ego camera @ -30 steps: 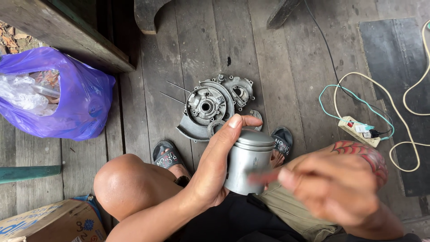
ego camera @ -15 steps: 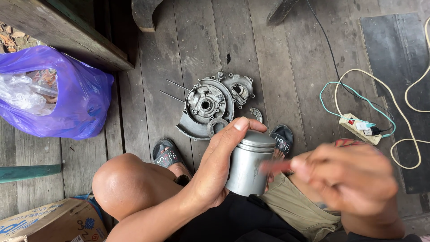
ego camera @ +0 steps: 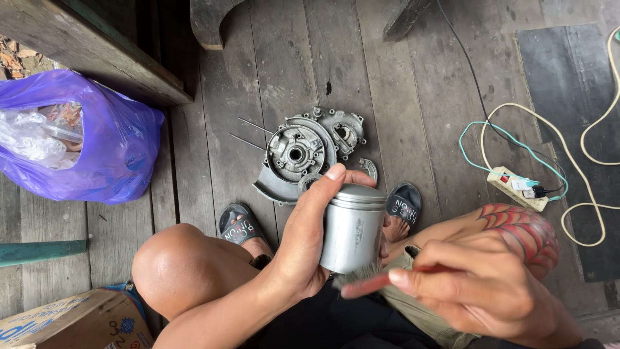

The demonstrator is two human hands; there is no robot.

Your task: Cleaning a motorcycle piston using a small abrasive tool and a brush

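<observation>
Bulging at the far left, a glossy purple plastic bag (ego camera: 97, 145) slumps on the weathered wooden planks (ego camera: 400, 97). Further right lies a grey cast-metal engine casing (ego camera: 303, 155), round and ribbed. Just below it, the left hand (ego camera: 310, 239) wraps its fingers around a smooth, dull-silver metal cylinder (ego camera: 353, 227), held upright above the lap. The right hand (ego camera: 478, 291) pinches a red-handled brush (ego camera: 374, 281), bristles touching the cylinder's lower edge.

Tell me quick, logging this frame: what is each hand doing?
Left hand: closed around the grey metal piston.
Right hand: closed on a small red-handled brush.
</observation>
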